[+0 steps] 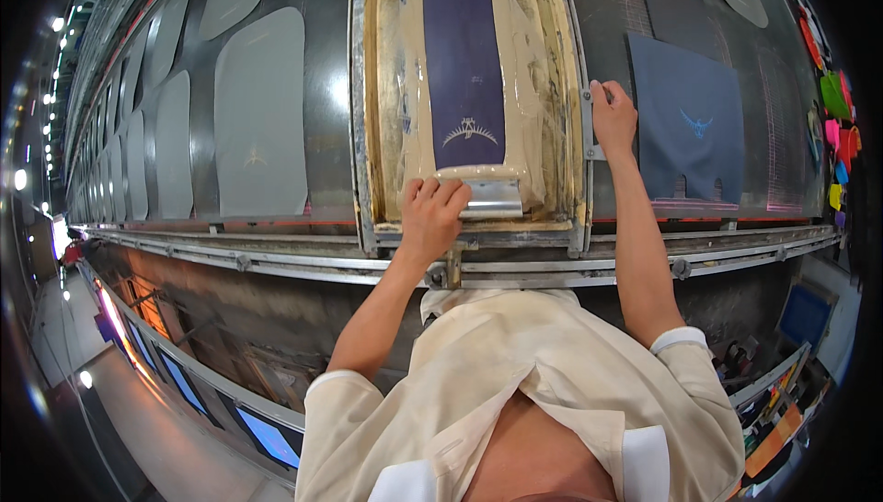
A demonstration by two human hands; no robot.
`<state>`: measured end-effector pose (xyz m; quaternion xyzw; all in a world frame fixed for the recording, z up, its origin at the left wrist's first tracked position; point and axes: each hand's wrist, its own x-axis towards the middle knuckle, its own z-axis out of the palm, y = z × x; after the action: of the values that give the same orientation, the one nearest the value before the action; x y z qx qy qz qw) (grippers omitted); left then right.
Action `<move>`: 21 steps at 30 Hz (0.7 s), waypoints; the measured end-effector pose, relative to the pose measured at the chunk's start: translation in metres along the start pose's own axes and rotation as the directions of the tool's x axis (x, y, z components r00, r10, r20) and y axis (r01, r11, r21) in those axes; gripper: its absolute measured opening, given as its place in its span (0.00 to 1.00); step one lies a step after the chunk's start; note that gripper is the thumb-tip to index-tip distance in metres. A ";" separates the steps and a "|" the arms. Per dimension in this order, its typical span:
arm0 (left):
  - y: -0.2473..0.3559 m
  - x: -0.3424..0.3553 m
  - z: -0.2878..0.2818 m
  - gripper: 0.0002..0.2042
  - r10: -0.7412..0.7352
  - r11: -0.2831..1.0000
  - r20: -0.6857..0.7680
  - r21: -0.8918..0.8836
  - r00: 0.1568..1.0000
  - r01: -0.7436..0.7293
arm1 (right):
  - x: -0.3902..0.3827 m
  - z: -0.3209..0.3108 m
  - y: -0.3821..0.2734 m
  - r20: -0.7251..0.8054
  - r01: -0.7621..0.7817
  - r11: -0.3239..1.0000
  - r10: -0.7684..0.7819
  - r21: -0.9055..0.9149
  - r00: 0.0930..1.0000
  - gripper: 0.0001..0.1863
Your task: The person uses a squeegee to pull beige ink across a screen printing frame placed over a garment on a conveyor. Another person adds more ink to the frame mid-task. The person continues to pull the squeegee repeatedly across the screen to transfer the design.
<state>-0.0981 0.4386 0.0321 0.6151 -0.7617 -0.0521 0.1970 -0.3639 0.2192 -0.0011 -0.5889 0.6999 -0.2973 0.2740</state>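
Observation:
In front of me lies a screen-printing frame (361,134) with worn wooden sides. Its middle shows a dark purple mesh panel (464,61) bearing a pale winged emblem, bordered by tan tape smeared with a glossy coating. My left hand (434,212) is closed over the left end of a metal squeegee (494,199), which lies across the frame's near end. Along the frame's right side runs a metal bar (590,134). My right hand (614,119) is beside that bar with its fingers curled in; whatever is inside them is hidden.
Grey fabric pieces (262,116) lie in rows on the long dark table at left. A blue-grey piece (688,120) with a light blue emblem lies at right. A metal rail (533,274) runs along the near edge. Lit screens (267,436) stand at lower left.

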 end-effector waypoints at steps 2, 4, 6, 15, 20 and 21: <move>-0.023 0.027 0.005 0.20 0.021 1.000 -0.028 0.005 0.999 -0.021 | -0.003 0.005 0.004 -0.002 0.025 1.000 -0.025 0.005 1.000 0.18; -0.052 0.066 0.012 0.20 0.049 0.998 -0.080 0.049 0.996 -0.045 | 0.000 0.005 0.004 -0.007 0.058 0.998 -0.058 -0.003 0.998 0.18; -0.084 0.108 0.021 0.18 0.056 0.997 -0.099 0.055 0.993 -0.051 | 0.000 0.002 -0.002 0.036 0.030 0.999 -0.029 -0.042 0.999 0.18; -0.215 0.316 0.042 0.14 0.173 0.982 -0.203 0.109 0.964 -0.154 | 0.005 -0.016 -0.038 0.234 -0.057 0.948 0.135 -0.312 0.963 0.16; -0.204 0.326 0.021 0.11 0.162 0.986 0.003 0.026 0.987 -0.162 | 0.063 -0.021 -0.075 0.274 0.273 0.936 -0.209 -0.222 0.939 0.19; -0.201 0.329 0.015 0.10 0.165 0.986 0.021 0.001 0.986 -0.165 | 0.088 -0.005 -0.099 0.230 0.391 0.912 -0.356 -0.125 0.906 0.23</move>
<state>0.0264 0.0733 0.0309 0.5498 -0.8120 -0.0409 0.1917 -0.3164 0.1197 0.0726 -0.7603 0.5648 -0.2229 0.2307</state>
